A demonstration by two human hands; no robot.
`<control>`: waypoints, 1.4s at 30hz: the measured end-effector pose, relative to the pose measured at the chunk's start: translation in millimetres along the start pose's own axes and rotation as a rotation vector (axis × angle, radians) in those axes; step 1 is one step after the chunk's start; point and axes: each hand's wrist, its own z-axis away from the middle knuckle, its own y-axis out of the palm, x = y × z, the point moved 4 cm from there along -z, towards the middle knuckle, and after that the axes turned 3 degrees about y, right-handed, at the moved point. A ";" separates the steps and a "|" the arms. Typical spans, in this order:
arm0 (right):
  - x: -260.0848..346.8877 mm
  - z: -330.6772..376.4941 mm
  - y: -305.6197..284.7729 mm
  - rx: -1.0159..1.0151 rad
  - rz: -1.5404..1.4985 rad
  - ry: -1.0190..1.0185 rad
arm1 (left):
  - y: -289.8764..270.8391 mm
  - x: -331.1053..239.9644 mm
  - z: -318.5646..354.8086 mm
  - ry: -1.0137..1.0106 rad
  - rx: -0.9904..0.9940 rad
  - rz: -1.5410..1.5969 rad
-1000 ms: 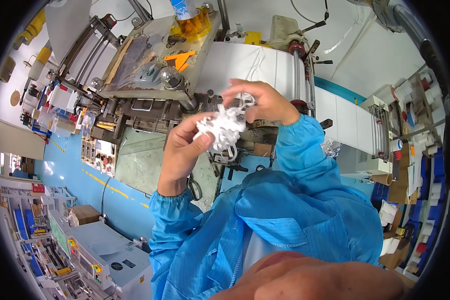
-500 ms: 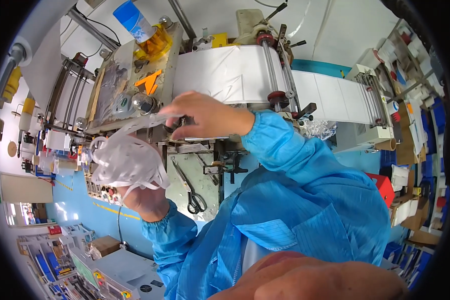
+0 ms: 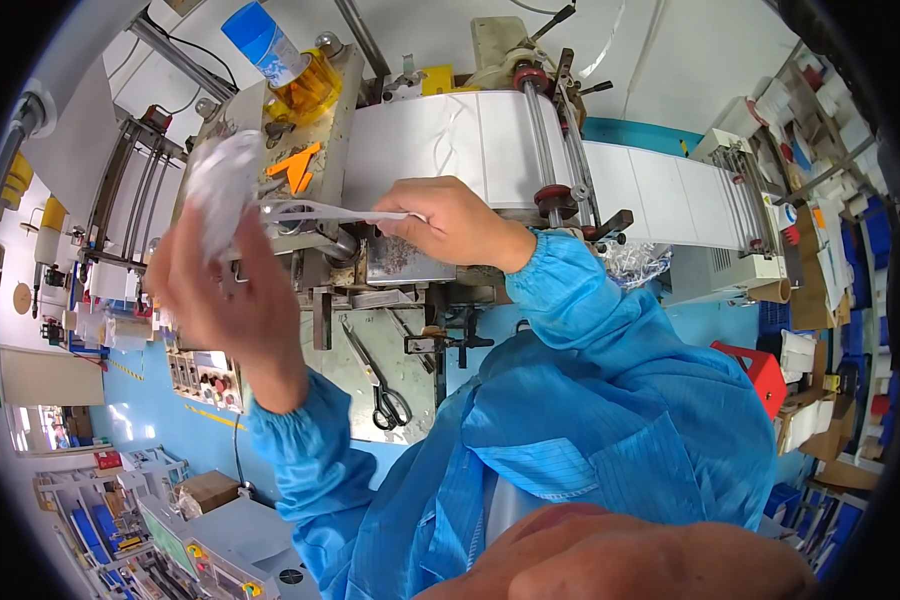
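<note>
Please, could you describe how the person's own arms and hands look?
The left hand and right hand are ungloved. The left sleeve and right sleeve are loose, creased, slightly shiny blue cloth, gathered at the wrists.

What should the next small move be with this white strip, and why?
Probably the right hand should bring the white strip back toward the white bundle: the strip stretches nearly straight between the hands, while the left hand holds the bundle.
</note>
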 end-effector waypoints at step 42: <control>96.8 22.1 -226.0 -0.127 -0.012 -0.685 | 47.4 3.3 87.8 -1.059 0.484 1.696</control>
